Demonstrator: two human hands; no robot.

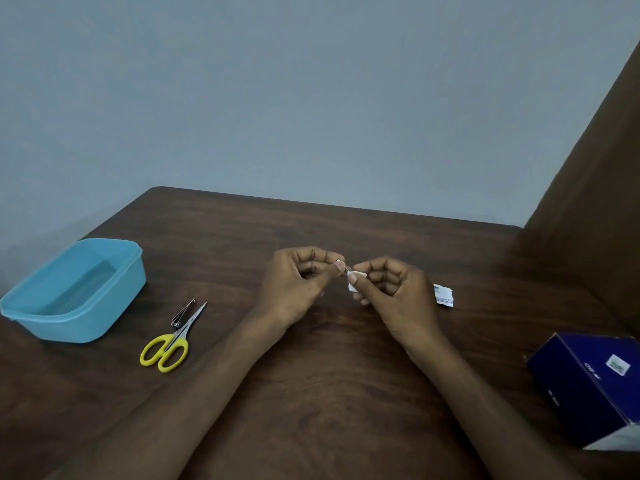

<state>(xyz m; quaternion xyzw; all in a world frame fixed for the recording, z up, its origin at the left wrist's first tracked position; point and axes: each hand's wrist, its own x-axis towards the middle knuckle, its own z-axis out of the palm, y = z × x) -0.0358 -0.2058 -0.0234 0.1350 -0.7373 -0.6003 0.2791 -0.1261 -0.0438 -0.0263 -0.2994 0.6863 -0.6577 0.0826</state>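
Above the middle of the dark wooden table (311, 375), my left hand (298, 285) pinches a tiny metallic item (339, 262) between thumb and forefinger; what it is cannot be told. My right hand (391, 289) pinches a small white pad or wipe (354, 284) right beside it, touching the item's tip. Both hands have the other fingers curled. A torn white sachet (444, 295) lies on the table just right of my right hand.
A light blue plastic tub (31, 306) holding water stands at the left. Yellow-handled scissors (173, 341) and a nail clipper (183, 312) lie beside it. A dark blue cardboard box (588, 386) sits at the right edge. A brown curtain (595, 185) hangs at the right.
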